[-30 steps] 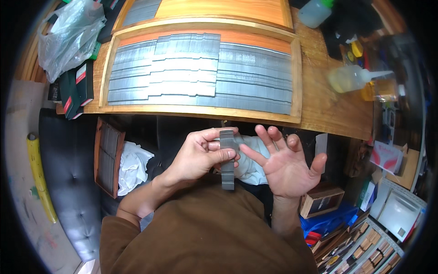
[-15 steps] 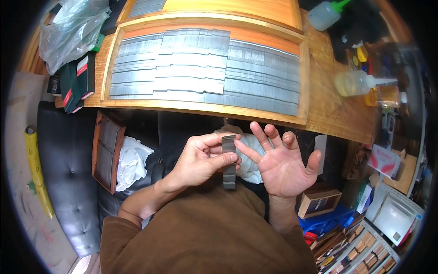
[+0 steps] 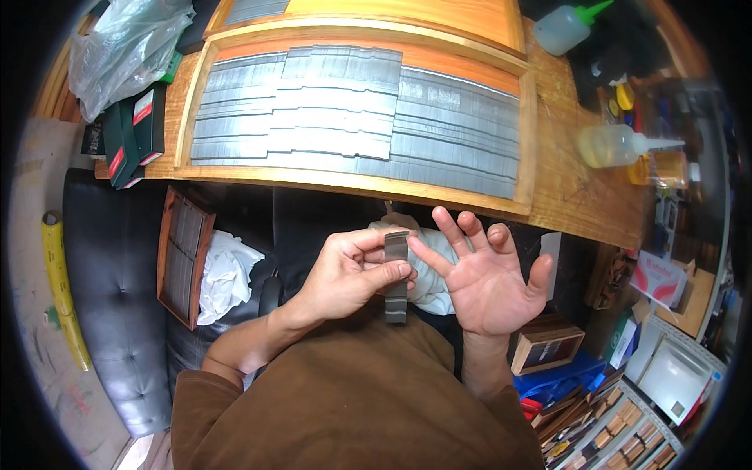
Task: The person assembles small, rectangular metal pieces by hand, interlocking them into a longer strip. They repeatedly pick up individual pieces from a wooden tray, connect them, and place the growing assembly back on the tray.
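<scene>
Between the thumb and fingers of my left hand [image 3: 345, 265] is a small bundle of thin dark grey strips [image 3: 396, 248], held upright in front of my chest. Its lower end sticks out below my thumb. My right hand [image 3: 492, 291] is turned palm up with the fingers spread. Its little finger reaches left to the upper end of the strips and seems to touch them; the other fingers and thumb hold nothing. Ahead on the bench, a shallow wooden tray [image 3: 352, 182] holds overlapping rows of similar grey strips [image 3: 454, 129].
Two squeeze bottles, one green-tipped [image 3: 562, 30] and one white-tipped [image 3: 609, 146], stand at the right. A plastic bag [image 3: 125, 55] and dark boxes [image 3: 147, 125] lie at the left. Beside me are a small tray of strips [image 3: 186, 254], white cloth [image 3: 229, 278] and a wooden box [image 3: 547, 349].
The view has shifted very slightly. Both hands keep nearly the same pose, with the strips still in my left hand and my right little finger at their upper end.
</scene>
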A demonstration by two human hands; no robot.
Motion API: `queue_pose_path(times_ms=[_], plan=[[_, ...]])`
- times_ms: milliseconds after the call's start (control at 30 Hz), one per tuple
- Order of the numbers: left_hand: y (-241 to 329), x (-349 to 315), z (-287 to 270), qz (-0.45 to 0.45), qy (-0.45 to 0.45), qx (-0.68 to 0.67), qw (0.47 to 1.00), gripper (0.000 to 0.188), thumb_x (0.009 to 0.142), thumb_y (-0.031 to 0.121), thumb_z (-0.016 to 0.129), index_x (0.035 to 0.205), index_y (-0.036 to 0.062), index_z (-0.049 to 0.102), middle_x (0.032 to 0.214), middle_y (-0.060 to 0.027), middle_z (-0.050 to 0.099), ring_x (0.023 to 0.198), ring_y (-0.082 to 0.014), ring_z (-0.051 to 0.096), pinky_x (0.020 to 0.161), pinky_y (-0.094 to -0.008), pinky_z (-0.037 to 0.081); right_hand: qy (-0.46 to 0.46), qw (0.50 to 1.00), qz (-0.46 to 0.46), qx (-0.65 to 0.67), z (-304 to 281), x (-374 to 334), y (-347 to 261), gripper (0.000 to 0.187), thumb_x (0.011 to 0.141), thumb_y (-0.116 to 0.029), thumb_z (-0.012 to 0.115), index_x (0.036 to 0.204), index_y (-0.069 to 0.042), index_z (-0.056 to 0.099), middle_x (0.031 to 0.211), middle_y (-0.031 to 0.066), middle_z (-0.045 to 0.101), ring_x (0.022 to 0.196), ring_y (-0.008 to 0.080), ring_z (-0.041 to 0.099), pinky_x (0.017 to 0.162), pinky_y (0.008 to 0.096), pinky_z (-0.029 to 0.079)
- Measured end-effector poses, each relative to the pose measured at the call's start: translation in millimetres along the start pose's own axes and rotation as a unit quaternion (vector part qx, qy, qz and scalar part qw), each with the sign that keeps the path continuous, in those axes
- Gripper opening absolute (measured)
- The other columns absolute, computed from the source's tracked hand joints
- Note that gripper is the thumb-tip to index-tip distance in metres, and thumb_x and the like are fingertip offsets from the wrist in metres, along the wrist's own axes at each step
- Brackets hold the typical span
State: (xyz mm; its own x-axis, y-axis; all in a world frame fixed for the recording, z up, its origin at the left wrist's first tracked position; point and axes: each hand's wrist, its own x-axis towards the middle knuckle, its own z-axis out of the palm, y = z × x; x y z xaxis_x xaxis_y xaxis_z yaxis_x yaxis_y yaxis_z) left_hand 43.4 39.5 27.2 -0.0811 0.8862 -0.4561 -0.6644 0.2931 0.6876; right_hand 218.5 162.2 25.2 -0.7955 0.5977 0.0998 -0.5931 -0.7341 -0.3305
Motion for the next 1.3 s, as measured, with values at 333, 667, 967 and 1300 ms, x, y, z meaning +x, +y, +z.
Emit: queue_pose_path(times_ms=[333, 667, 967, 1300], plan=[[-3, 2, 0, 0.004, -0.005, 0.0, 1.0, 0.035, 0.1, -0.002, 0.067, 0.134, -0.005, 0.061, 0.105, -0.0091, 0.075, 0.095, -0.0135, 0.072, 0.084, -0.0277, 0.061, -0.015, 1.0, 0.004, 0.015, -6, 0, -5, 0.066, 0.103, -0.058, 0.052, 0.137, -0.002, 0.058, 0.157, 0.024, 0.044, 0.156, 0.0483, 0.019, 0.12, 0.0774, 0.007], [2, 1, 1, -0.029, -0.006, 0.004, 1.0, 0.036, 0.1, 0.0, 0.068, 0.135, -0.0023, 0.062, 0.107, -0.009, 0.076, 0.093, -0.0126, 0.073, 0.079, -0.0249, 0.059, -0.019, 1.0, 0.015, 0.004, -6, 2, -1, 0.065, 0.104, -0.059, 0.05, 0.137, -0.003, 0.058, 0.156, 0.023, 0.045, 0.156, 0.0474, 0.02, 0.12, 0.0774, 0.006], [2, 0, 3, -0.045, -0.022, 0.018, 0.999, 0.04, 0.099, 0.005, 0.072, 0.137, 0.0011, 0.062, 0.1, -0.0105, 0.078, 0.091, -0.0182, 0.076, 0.071, -0.0242, 0.058, -0.032, 0.999, 0.023, 0.026, -6, 3, 0, 0.067, 0.105, -0.059, 0.048, 0.138, -0.001, 0.056, 0.156, 0.0238, 0.045, 0.156, 0.0477, 0.019, 0.12, 0.077, 0.007], [2, 0, 7, -0.051, -0.026, 0.013, 0.998, 0.038, 0.1, 0.005, 0.069, 0.137, 0.0, 0.061, 0.099, -0.0087, 0.078, 0.089, -0.0147, 0.075, 0.069, -0.0219, 0.056, -0.036, 0.998, 0.033, 0.051, -4, 5, -1, 0.067, 0.105, -0.059, 0.048, 0.137, -0.001, 0.057, 0.155, 0.0248, 0.045, 0.156, 0.0469, 0.02, 0.121, 0.0764, 0.006]])
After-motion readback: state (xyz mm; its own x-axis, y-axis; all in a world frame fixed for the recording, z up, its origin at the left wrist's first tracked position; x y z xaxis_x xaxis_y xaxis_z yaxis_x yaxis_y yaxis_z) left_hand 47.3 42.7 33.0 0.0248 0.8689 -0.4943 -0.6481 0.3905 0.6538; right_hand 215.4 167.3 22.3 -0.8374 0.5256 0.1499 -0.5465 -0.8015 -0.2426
